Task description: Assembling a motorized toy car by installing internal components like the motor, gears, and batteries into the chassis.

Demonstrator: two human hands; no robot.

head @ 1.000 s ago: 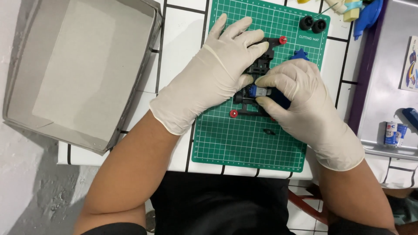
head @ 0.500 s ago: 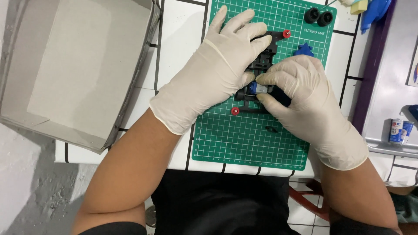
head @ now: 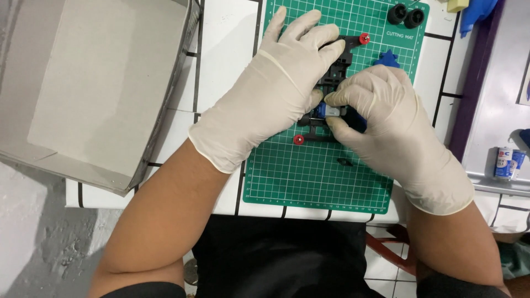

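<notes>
1. The gloved left hand [head: 270, 96] lies flat across the black frame [head: 337, 72] on the green cutting mat [head: 309, 176], pressing it down.
2. The gloved right hand [head: 381, 118] pinches a small blue part [head: 324, 112] against the frame's middle.
3. An open grey box [head: 83, 83] sits to the left.

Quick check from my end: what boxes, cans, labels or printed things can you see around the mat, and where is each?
Cardboard box: open, grey-brown, left of the mat.
Cutting mat: green, white grid, white print in its top right corner.
Small cans: two, white with blue and red labels, on a ledge at far right.
</notes>
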